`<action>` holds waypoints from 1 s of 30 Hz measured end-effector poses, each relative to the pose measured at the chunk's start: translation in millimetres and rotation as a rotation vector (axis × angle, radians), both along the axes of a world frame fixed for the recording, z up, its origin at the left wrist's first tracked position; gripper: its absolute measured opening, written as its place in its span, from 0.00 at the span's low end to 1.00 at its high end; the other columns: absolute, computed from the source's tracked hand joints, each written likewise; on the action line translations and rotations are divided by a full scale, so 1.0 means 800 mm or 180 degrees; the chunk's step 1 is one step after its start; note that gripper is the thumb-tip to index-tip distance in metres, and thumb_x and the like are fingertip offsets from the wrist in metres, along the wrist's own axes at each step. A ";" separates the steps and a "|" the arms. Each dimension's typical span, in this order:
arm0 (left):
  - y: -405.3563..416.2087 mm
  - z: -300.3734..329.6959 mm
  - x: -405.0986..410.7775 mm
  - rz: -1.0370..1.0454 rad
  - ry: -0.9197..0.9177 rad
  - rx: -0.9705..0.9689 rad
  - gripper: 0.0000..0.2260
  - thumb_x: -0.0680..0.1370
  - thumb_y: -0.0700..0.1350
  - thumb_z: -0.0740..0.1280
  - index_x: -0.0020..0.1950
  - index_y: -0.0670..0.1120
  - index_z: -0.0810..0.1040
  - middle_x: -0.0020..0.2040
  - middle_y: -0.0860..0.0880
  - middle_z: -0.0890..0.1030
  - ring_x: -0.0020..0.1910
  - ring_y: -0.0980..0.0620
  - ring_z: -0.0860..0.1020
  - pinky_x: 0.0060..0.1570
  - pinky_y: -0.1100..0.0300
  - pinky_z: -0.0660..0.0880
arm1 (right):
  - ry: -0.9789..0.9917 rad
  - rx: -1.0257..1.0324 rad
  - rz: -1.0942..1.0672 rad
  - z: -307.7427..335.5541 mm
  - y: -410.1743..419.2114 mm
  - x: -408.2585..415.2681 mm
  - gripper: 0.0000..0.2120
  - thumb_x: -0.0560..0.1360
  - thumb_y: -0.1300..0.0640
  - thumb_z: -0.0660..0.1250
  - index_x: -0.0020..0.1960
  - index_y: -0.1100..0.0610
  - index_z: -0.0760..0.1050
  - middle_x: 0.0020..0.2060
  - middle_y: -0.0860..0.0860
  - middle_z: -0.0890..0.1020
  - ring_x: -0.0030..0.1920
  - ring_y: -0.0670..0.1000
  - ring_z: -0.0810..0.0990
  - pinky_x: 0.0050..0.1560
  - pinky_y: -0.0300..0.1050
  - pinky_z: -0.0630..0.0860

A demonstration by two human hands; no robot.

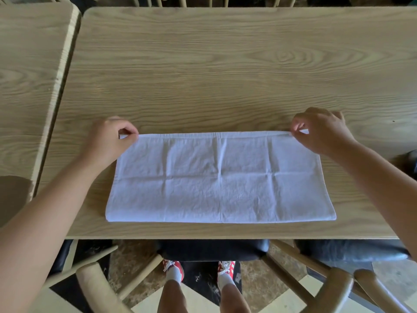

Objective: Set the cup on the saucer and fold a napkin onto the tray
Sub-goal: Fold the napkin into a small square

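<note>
Your napkin (220, 177) lies flat on the tabletop (225, 64), folded into a wide white rectangle with its near edge just inside the tabletop's front edge. Your left hand (110, 141) pinches the far left corner: the grip is narrow, thumb and forefinger pressed together on the hem, the other fingers curled. Your right hand (320, 132) pinches the far right corner the same way, fingertips closed on the cloth, a bit of the corner showing past them. The far edge runs straight between your two hands. A second table (29, 75) stands just beside on the left. Chairs (209, 249) sit below the front edge
</note>
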State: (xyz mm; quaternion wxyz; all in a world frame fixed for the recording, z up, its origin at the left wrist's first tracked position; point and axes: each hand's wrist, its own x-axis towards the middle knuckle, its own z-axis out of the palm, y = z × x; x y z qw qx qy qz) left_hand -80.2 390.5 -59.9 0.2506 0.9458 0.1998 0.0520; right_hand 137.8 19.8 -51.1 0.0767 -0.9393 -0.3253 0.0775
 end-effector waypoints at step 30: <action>-0.120 -0.007 0.083 0.0255 -0.0517 0.0505 0.24 0.77 0.42 0.56 0.74 0.42 0.60 0.75 0.42 0.62 0.75 0.44 0.58 0.69 0.38 0.53 | -0.0395 0.0425 -0.0173 -0.020 0.123 -0.053 0.28 0.77 0.52 0.56 0.75 0.51 0.52 0.76 0.55 0.53 0.76 0.56 0.48 0.71 0.63 0.45</action>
